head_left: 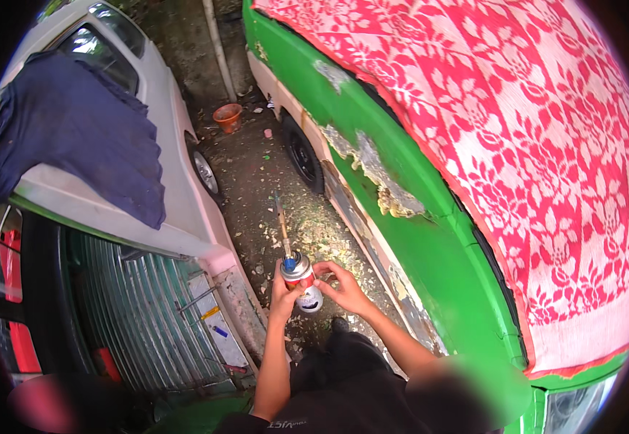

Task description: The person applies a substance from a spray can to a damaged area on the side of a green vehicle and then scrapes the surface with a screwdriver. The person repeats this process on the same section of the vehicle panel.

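I hold a gas torch, a silver-topped canister with a blue fitting and a long metal nozzle pointing away from me. My left hand is wrapped round the canister's left side. My right hand has curled fingers gripping its right side near the top. To the right is a green vehicle's side with bubbled, peeling paint and a pale lower strip. Paint flakes litter the ground below the torch.
A red-and-white floral cloth covers the green vehicle. On the left, a white vehicle carries a navy cloth; nearer lies a ribbed metal bed with small tools. An orange pot stands beyond the narrow gap, near a pole.
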Demonstrator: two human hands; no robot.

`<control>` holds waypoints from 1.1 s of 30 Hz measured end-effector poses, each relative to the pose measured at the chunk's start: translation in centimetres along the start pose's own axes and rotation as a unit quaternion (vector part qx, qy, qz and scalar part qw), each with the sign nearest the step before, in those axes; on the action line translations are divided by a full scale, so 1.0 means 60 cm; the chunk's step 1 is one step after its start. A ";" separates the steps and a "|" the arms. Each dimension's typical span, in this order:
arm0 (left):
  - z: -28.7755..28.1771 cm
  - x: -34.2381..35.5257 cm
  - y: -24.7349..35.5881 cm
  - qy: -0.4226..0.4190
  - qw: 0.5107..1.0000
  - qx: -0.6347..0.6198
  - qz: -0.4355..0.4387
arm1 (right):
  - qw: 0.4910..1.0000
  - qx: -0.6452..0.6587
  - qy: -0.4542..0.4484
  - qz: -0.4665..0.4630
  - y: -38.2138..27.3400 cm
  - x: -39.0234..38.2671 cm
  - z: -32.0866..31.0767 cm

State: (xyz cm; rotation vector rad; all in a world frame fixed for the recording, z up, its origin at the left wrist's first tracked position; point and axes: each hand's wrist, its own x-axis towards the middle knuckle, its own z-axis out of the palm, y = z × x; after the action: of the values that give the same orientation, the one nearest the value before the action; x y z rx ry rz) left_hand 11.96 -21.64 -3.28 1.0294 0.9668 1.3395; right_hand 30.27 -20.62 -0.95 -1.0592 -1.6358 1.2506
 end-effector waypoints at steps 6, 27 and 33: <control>0.100 0.038 -0.059 -0.064 0.986 -0.148 -0.052 | 0.990 -0.123 0.072 -0.002 0.028 -0.028 -0.070; 0.109 0.171 -0.078 -0.169 0.973 0.142 -0.073 | 0.919 -0.209 0.201 0.268 0.088 0.008 -0.183; 0.101 0.199 -0.081 -0.123 0.984 0.097 -0.091 | 0.918 -0.226 0.197 0.258 0.101 0.031 -0.196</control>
State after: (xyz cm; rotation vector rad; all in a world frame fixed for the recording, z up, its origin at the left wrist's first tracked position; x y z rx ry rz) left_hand 19.32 -9.73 -5.79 1.1924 0.9914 0.9570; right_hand 41.52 -14.32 -4.48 -1.9899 -1.3968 0.8840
